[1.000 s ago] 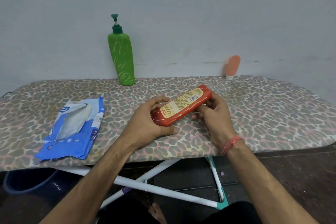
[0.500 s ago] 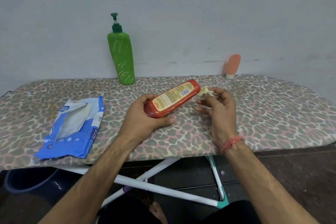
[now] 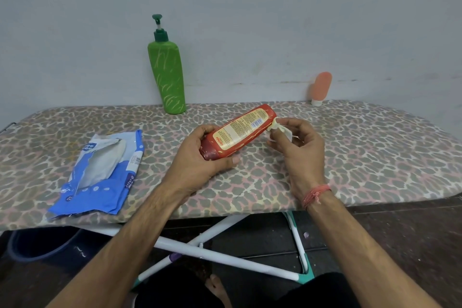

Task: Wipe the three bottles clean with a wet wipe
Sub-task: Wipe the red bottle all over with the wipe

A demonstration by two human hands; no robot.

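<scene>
My left hand point(image 3: 200, 160) grips the cap end of a red bottle point(image 3: 240, 131) with a yellow label, holding it tilted just above the ironing board point(image 3: 362, 157). My right hand point(image 3: 297, 147) pinches a crumpled white wet wipe point(image 3: 281, 129) against the bottle's far end. A tall green pump bottle point(image 3: 167, 77) stands upright at the back by the wall. A small orange tube point(image 3: 321, 87) stands on its white cap at the back right, leaning on the wall.
An opened blue wet-wipe pack point(image 3: 100, 172) lies on the board's left part. The board has a leopard-print cover and white crossed legs point(image 3: 212, 255) below. A dark blue tub point(image 3: 37, 245) sits on the floor at left. A bare foot point(image 3: 215, 285) shows underneath.
The bottle has been lifted and drawn a little to the left by my left hand. My right hand slid off the bottle's body to its far end, and the wipe now shows between its fingers.
</scene>
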